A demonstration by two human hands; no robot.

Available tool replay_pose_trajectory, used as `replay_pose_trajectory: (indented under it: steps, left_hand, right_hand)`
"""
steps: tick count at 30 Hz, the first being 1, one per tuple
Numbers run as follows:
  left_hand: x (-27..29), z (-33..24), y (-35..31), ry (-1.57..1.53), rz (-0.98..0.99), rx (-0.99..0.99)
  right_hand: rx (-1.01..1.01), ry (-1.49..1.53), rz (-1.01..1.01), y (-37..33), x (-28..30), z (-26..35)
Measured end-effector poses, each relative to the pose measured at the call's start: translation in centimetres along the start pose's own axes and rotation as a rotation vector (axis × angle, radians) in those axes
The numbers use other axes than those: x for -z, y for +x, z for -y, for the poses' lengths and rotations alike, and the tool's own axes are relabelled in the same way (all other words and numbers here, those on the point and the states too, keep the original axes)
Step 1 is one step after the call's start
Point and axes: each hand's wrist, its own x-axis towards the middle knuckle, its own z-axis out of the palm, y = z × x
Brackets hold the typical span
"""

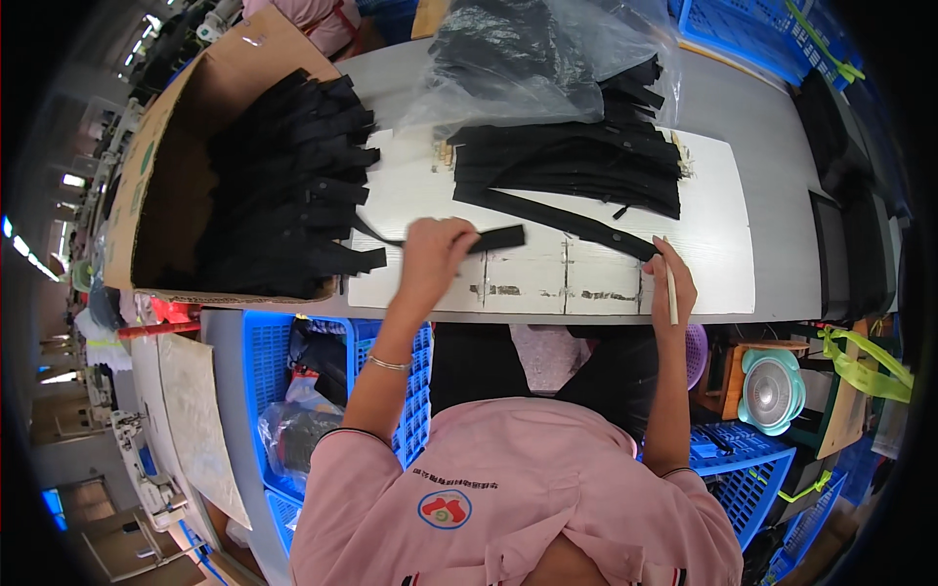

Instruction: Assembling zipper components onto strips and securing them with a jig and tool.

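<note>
My left hand point(430, 259) is closed on a black fabric strip point(503, 237), whose short end sticks out to the right and whose tail runs left toward the carton. My right hand point(681, 285) pinches the near end of another black strap point(586, 227), which slants down from the stack of black straps point(586, 161). A slim pale pen-like stick point(671, 298) also rests in the right hand's fingers. Under both hands lies a white board point(718, 225) with dark ruled lines and marks along its near side.
At the left a cardboard carton point(147, 210), lying on its side, holds many black straps point(283, 186). A clear plastic bag point(528, 63) with black contents covers the stack's far end. Blue crates point(264, 366) stand below the grey table point(772, 127); a small turquoise fan point(772, 391) is at right.
</note>
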Motion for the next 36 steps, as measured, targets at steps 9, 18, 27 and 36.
replay_pose_trajectory:
  steps: [9,18,27,36]
  left_hand:
    - [-11.1,-9.7,-0.5,-0.263,-0.069,-0.156]
    - [-11.7,-9.9,-2.6,-0.219,-0.203,-0.187]
    - [-9.1,-8.0,-6.2,0.007,-0.162,-0.066]
    - [-5.5,-3.6,-11.2,0.157,-0.125,0.161]
  right_hand:
    - [0.347,-0.315,0.048,-3.6,-0.7,1.4]
    - [0.463,-0.538,0.108,-5.8,1.6,-1.0]
    - [0.462,-0.698,0.026,-5.5,1.4,-1.3]
    - [0.483,-0.800,-0.061,-5.7,2.2,-1.6]
